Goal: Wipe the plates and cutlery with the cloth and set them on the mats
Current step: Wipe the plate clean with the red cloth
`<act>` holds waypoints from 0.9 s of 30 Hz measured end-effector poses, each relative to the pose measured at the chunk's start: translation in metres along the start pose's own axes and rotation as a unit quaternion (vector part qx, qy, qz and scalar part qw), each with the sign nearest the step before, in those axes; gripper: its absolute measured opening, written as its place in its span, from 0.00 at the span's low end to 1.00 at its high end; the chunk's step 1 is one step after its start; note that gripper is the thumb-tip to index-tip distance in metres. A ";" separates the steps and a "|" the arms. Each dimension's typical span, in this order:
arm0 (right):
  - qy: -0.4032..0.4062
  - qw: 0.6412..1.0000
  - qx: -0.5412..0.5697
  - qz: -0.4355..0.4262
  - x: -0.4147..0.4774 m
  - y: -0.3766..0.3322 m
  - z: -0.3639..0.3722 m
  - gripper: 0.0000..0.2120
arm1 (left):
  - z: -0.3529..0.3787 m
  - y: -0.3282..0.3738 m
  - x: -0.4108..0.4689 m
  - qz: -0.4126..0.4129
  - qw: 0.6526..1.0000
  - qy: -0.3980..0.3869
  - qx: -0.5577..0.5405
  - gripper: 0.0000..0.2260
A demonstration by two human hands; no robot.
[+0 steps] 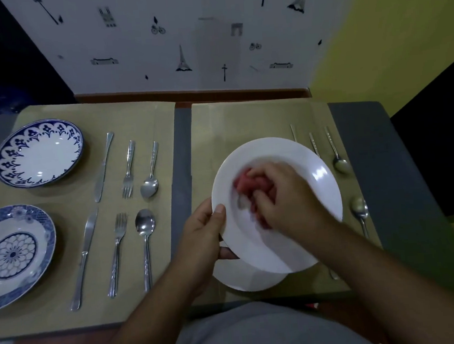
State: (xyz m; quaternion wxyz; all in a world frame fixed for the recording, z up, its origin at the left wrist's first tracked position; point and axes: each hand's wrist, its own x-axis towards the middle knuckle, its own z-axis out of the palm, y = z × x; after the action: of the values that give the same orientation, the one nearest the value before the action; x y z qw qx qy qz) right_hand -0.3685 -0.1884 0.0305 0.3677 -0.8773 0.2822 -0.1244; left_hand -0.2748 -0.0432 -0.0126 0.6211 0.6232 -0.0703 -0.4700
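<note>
Head cam looks down at a grey table with two tan mats side by side. The left hand grips the white plate by its left rim, thumb on top and fingers curled underneath. The plate is held up over the right mat, tilted a bit toward the camera. The right hand is bunched around a pinkish-red cloth and presses it into the well of the plate. That hand and the cloth are pretty blurry, so I can't make out the exact finger placement.

A second white plate lies on the right mat, partly hidden under the held one. To the right of it there's a far spoon and a near spoon, and a couple more cutlery handles poke out from behind the held plate. Can't tell what those are.

The left mat has two settings on it. At the back sit a blue-rimmed plate, a knife, a fork and a spoon. At the front sit a blue patterned plate, another knife, another fork and another spoon. None of them touch each other.
</note>
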 end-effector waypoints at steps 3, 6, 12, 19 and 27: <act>0.035 0.991 -0.122 0.047 0.008 0.020 -0.019 0.12 | -0.004 0.002 0.001 0.000 1.000 0.015 -0.023 0.12; 0.006 0.980 -0.186 0.066 -0.016 0.032 -0.020 0.12 | -0.007 0.001 0.001 0.000 0.999 0.024 -0.026 0.13; -0.067 0.988 -0.082 0.109 -0.048 0.021 0.007 0.18 | -0.004 -0.004 0.001 -0.026 0.999 0.020 -0.021 0.13; -0.002 0.998 -0.043 0.048 0.004 0.001 0.016 0.17 | 0.008 -0.002 0.002 -0.036 0.999 -0.015 -0.018 0.13; -0.185 0.978 -0.050 -0.079 -0.024 0.007 0.002 0.21 | -0.008 0.020 0.017 -0.035 0.997 0.020 -0.058 0.12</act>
State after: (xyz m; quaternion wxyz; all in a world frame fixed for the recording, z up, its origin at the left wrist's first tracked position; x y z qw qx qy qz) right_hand -0.3901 -0.1770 0.0245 0.3577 -0.9222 0.1446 0.0256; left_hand -0.2503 -0.0530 -0.0063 0.6408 0.5972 -0.0088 -0.4823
